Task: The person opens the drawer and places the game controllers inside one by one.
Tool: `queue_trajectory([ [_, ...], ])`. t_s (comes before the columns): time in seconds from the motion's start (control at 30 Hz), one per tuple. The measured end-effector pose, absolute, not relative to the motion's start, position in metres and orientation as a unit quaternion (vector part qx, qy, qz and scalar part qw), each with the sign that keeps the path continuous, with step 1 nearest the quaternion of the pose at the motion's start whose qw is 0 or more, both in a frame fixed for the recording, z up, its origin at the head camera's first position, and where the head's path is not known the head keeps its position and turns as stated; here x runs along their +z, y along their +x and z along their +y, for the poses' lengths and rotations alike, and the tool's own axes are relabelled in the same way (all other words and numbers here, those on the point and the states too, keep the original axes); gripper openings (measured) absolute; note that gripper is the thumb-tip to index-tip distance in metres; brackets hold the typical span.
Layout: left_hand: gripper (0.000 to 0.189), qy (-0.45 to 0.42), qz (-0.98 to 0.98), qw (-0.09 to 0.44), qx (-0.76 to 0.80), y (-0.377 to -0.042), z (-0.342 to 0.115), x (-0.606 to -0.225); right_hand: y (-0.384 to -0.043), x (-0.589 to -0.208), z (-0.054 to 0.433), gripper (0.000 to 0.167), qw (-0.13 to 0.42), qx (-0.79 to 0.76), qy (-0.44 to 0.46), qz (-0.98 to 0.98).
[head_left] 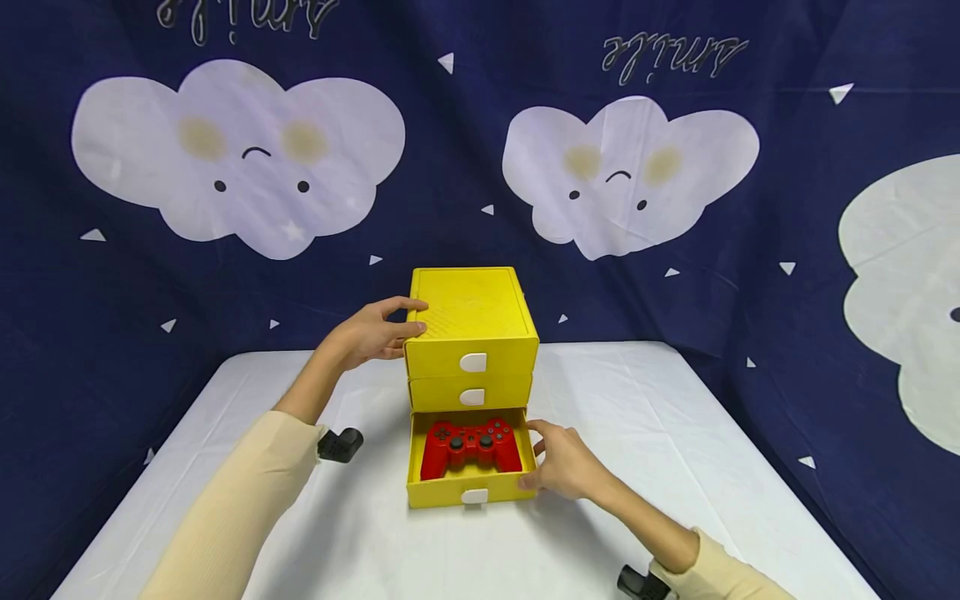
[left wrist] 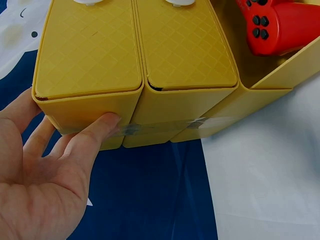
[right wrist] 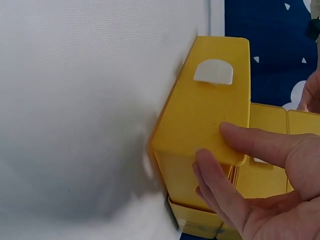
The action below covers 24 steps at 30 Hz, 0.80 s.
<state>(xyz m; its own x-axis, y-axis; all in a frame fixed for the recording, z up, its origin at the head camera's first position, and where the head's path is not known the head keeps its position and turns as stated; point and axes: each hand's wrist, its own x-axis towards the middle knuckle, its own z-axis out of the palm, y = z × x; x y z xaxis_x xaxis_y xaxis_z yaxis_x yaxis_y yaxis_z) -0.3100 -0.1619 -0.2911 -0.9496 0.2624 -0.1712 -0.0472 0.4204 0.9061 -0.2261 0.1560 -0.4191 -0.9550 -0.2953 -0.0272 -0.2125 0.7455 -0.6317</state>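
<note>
A small yellow drawer cabinet (head_left: pixel 472 304) stands on the table, its bottom drawer (head_left: pixel 446 494) pulled out and the two upper ones closed. In that drawer lies a red game controller (head_left: pixel 471 446), also partly visible in the left wrist view (left wrist: pixel 287 25). My left hand (head_left: pixel 371 333) rests against the cabinet's upper left edge, fingers fairly straight, some on top and some along the side (left wrist: pixel 112 120). With my right hand (head_left: pixel 566 462) I pinch the bottom drawer's front right corner, thumb (right wrist: pixel 235 132) on its front face and fingers at its side wall.
A white cloth covers the table (head_left: pixel 630 400). Behind it hangs a dark blue curtain (head_left: pixel 450 167) with upside-down clouds. White tabs serve as drawer handles (head_left: pixel 473 362). Clear tape (left wrist: pixel 160 126) runs across the cabinet's side. Black devices (head_left: pixel 341 445) are strapped on both wrists.
</note>
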Motion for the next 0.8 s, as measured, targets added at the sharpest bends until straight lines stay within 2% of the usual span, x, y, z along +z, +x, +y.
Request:
queue_trajectory([
  [0.8,0.053,0.063,0.831,0.139,0.535,-0.31,-0.161,-0.292,-0.249,-0.424,0.155,0.098,0.026,-0.372,-0.096,0.923],
])
